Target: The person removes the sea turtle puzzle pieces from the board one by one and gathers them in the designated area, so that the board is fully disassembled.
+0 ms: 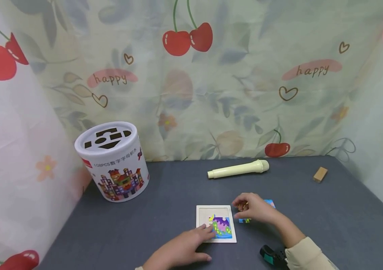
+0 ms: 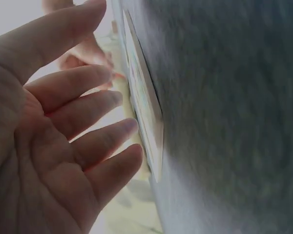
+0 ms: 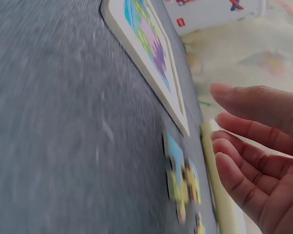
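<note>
A jigsaw tray point(image 1: 200, 221) with a pale frame lies on the dark table, partly filled with purple, pink, green and blue pieces. My left hand point(image 1: 191, 243) reaches over its lower left corner with fingers extended and holds nothing; whether the fingertips touch it I cannot tell. Right of the tray, my right hand point(image 1: 257, 209) hovers above loose puzzle pieces point(image 1: 244, 221), partly covering them. In the right wrist view, its thumb and fingers point(image 3: 244, 183) are loosely bent and apart, with nothing between them. Several loose pieces point(image 3: 176, 165) lie below that hand.
A pale yellow toy microphone point(image 1: 238, 169) lies behind the tray. A white block bucket point(image 1: 113, 161) stands at the back left. One wooden block point(image 1: 320, 174) lies at the back right, and a black and green object point(image 1: 269, 255) is beside the right sleeve.
</note>
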The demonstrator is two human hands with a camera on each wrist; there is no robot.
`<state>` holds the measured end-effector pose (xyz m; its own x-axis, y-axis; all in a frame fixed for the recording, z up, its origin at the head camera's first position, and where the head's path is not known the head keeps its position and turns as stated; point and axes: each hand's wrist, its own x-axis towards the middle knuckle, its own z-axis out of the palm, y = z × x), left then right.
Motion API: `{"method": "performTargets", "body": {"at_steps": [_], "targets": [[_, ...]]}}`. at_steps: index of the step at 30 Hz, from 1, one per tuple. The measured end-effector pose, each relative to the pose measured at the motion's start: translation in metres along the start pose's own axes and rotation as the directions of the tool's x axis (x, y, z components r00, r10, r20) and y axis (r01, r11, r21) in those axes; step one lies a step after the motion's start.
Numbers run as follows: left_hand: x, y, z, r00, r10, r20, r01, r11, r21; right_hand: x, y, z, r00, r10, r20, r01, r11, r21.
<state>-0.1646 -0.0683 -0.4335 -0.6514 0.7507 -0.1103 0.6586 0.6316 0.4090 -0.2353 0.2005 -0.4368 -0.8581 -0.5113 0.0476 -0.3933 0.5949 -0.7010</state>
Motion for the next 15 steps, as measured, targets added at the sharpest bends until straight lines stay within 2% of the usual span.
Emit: {"method": "performTargets", "body": {"at_steps": [4, 10, 15], "targets": [[0.001, 0.004, 0.003, 0.999, 0.034, 0.008, -0.034, 0.999, 0.025, 0.011, -0.003, 0.007, 0.997, 0.0, 0.076, -0.003, 0.999, 0.036], [0.003, 0.003, 0.007, 0.999, -0.007, 0.042, 0.009, 0.999, -0.041, 0.025, -0.007, 0.019, 0.986, -0.022, 0.165, 0.008, 0.996, 0.087], [0.002, 0.003, 0.009, 0.998, -0.028, 0.05, 0.03, 0.998, -0.05, 0.032, -0.014, 0.028, 0.977, -0.046, 0.211, 0.029, 0.996, 0.08]]}}
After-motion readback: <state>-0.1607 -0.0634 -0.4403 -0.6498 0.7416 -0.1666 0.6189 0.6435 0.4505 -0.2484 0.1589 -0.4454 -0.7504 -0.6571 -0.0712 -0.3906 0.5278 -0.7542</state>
